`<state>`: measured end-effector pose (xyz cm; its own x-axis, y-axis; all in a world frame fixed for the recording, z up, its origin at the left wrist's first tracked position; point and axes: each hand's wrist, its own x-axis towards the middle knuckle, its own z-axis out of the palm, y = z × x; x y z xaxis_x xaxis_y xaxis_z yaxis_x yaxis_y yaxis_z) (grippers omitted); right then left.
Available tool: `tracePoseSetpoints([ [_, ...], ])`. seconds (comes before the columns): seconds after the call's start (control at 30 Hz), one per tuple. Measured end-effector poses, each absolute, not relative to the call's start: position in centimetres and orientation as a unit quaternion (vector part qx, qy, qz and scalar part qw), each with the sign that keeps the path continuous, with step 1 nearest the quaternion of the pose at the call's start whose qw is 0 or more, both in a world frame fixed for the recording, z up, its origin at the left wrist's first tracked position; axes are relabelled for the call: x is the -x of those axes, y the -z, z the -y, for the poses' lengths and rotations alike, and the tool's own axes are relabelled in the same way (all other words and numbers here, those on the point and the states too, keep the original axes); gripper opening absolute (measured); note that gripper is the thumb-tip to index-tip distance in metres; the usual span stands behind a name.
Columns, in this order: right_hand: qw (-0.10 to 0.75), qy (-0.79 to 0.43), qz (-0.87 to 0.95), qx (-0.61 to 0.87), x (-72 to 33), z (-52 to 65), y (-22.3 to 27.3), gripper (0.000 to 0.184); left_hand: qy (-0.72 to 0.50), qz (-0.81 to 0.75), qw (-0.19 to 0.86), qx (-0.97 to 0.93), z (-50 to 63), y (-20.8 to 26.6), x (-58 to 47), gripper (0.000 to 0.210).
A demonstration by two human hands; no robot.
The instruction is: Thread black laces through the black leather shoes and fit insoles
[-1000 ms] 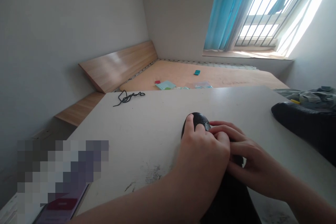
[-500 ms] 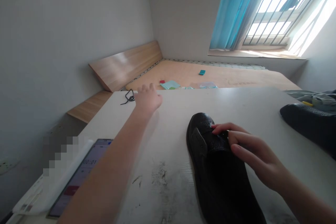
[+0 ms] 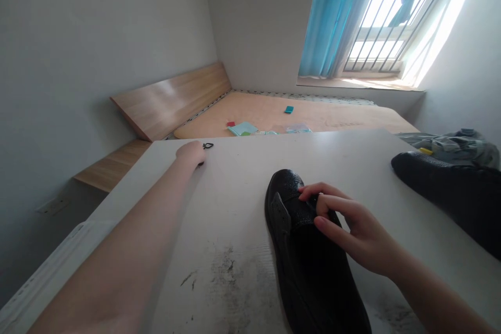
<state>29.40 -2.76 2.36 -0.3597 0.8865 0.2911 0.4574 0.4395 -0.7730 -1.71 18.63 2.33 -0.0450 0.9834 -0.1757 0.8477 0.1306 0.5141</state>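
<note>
A black leather shoe (image 3: 287, 214) lies on the white table, toe pointing away, its lace flaps spread and no lace in the holes I can see. My right hand (image 3: 344, 219) rests on its right side, fingers bent round the flap by the tongue. At the far left of the table my left hand (image 3: 191, 154) is closed on a black shoelace (image 3: 209, 145). A small loop of it shows past the fingers and a dark bit below them; the rest is hidden by the hand.
A second dark shoe (image 3: 442, 182) lies at the right, by crumpled grey-green cloth (image 3: 462, 143). Behind the white table (image 3: 230, 188) is a bed board (image 3: 329, 115) with small packets (image 3: 242, 129). Dark smudges mark the tabletop near me.
My left hand has come down onto the shoelace and closed on it; before, it was open beside it. The view has turned slightly, and the phone is out of sight. My right hand stays on the shoe.
</note>
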Motion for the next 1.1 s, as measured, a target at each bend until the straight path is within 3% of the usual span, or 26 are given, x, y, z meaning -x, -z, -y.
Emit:
tracePoseSetpoints([
  [0.23,0.423,-0.333,0.731,0.420,-29.7,2.3,-2.2,0.017,-0.210,-0.490,0.481,-0.696,-12.7,-8.8,-5.0,0.026],
  [0.33,0.479,-0.365,0.671,0.431,-29.8,2.0,-2.0,0.027,-0.223,-0.325,0.599,-0.697,-8.4,-10.8,-7.7,0.020],
  [0.47,0.469,-0.405,0.663,0.420,-29.4,1.9,-3.1,0.038,-0.214,-0.241,0.606,-0.727,-5.2,-11.1,-9.9,0.019],
  [0.67,0.405,-0.411,0.701,0.419,-27.8,0.7,-6.9,0.036,-0.316,-0.230,0.610,-0.690,-4.8,-10.8,-10.5,0.017],
  [0.83,0.477,-0.417,0.652,0.418,-27.3,-1.0,-7.4,0.035,-0.398,-0.264,0.600,-0.642,-4.9,-11.5,-10.0,0.017],
  [1.03,0.549,-0.626,0.423,0.357,-30.7,-2.9,-5.2,0.038,-0.315,-0.355,0.589,-0.654,-5.8,-12.8,-7.5,0.021],
  [1.1,0.558,-0.674,0.321,0.361,-32.7,-3.8,-4.8,0.042,-0.349,-0.367,0.589,-0.630,-6.3,-13.3,-6.7,0.030],
])
